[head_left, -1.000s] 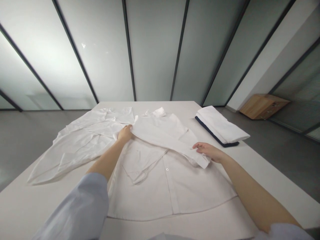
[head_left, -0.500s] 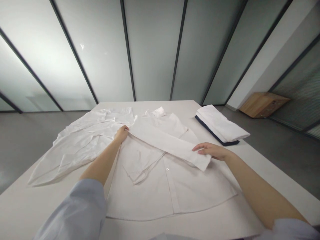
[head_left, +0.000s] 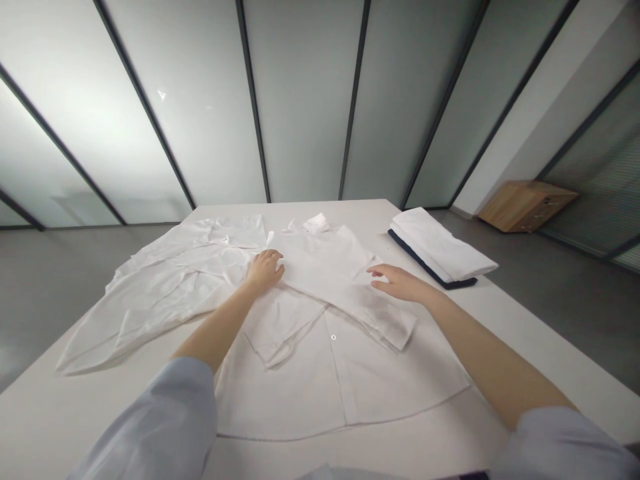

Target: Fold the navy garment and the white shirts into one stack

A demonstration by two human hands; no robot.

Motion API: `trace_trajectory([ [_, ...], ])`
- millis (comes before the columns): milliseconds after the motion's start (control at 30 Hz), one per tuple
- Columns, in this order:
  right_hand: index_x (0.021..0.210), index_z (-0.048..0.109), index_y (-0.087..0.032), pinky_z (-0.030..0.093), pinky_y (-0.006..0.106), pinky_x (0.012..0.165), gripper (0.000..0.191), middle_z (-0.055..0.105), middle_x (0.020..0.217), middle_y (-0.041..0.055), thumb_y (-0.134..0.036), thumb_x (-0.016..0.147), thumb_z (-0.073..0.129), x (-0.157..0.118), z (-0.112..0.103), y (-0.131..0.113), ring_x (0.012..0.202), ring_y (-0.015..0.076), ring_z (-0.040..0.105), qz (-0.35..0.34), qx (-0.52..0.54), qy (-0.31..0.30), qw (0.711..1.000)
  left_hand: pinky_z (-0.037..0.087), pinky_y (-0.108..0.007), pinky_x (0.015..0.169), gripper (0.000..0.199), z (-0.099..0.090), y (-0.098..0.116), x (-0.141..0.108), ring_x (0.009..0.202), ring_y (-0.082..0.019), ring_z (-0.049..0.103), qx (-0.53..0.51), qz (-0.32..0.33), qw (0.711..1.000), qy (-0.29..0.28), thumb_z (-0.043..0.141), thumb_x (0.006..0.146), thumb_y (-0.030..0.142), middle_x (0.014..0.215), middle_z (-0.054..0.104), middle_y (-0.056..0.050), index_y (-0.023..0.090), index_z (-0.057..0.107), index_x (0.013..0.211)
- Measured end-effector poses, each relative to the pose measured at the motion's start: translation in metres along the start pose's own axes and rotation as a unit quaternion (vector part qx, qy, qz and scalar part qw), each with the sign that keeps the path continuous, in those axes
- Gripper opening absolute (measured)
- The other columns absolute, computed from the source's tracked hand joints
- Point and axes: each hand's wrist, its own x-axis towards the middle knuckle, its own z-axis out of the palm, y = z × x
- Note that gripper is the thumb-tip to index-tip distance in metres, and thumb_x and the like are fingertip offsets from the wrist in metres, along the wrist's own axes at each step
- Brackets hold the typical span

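A white button-front shirt [head_left: 300,393] lies flat in the middle of the table, its hem toward me and its collar at the far end. Both sleeves are folded inward across its front, one crossing over the other. My left hand [head_left: 266,269] rests at the shirt's left shoulder with its fingers apart, holding nothing. Over the right side of the shirt is my right hand [head_left: 397,283], also open, its fingers pointing left above the folded sleeve and gripping nothing.
A second white garment [head_left: 165,287] is spread, wrinkled, on the table's left. Folded white cloth [head_left: 440,247] sits on a dark folded cloth [head_left: 455,285] at the right edge of the table [head_left: 530,333]. A wooden cabinet [head_left: 527,205] stands beyond on the floor.
My left hand has let go of the sleeve and moved right. My right hand has shifted left and slightly away from me. The upper sleeve now lies flatter across the shirt.
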Motion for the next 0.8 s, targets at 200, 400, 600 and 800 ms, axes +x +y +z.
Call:
trace_trajectory([
  [200, 0.140, 0.044, -0.016, 0.026, 0.041, 0.112, 0.055, 0.035, 0.151, 0.0124, -0.044, 0.093, 0.040, 0.047, 0.058, -0.018, 0.140, 0.0268, 0.029, 0.009, -0.127, 0.019, 0.992, 0.020, -0.047, 0.112, 0.058, 0.026, 0.022, -0.008, 0.142, -0.028, 0.024, 0.040, 0.019, 0.985, -0.166, 0.030, 0.094, 0.049, 0.155, 0.028, -0.010, 0.022, 0.035, 0.145],
  [400, 0.145, 0.037, -0.020, 0.028, 0.047, 0.109, 0.058, 0.030, 0.153, 0.0118, -0.048, 0.095, 0.028, 0.034, 0.077, -0.024, 0.139, 0.0302, 0.028, 0.029, -0.195, -0.003, 0.980, 0.021, -0.055, 0.108, 0.064, 0.021, 0.022, -0.019, 0.141, -0.036, 0.022, 0.035, -0.002, 0.982, -0.185, 0.029, 0.090, 0.064, 0.157, 0.022, -0.009, 0.032, 0.034, 0.145],
  [600, 0.123, 0.060, -0.021, 0.039, 0.041, 0.095, 0.048, 0.063, 0.122, 0.0134, -0.051, 0.092, 0.039, 0.023, 0.044, -0.039, 0.110, 0.0289, 0.059, 0.004, -0.231, -0.035, 0.972, 0.040, -0.042, 0.097, 0.072, -0.005, 0.024, -0.007, 0.118, -0.032, 0.054, 0.026, -0.004, 0.974, -0.226, 0.048, 0.080, 0.067, 0.132, 0.056, -0.014, 0.023, 0.046, 0.136],
  [800, 0.122, 0.060, -0.018, 0.039, 0.034, 0.090, 0.042, 0.062, 0.121, 0.0116, -0.043, 0.091, 0.046, 0.039, 0.047, -0.030, 0.107, 0.0250, 0.057, 0.024, -0.198, 0.021, 0.980, 0.045, -0.034, 0.090, 0.034, -0.008, -0.005, 0.035, 0.106, -0.025, 0.061, -0.020, -0.145, 0.989, -0.032, 0.046, 0.087, 0.035, 0.114, 0.065, -0.012, 0.020, 0.063, 0.113],
])
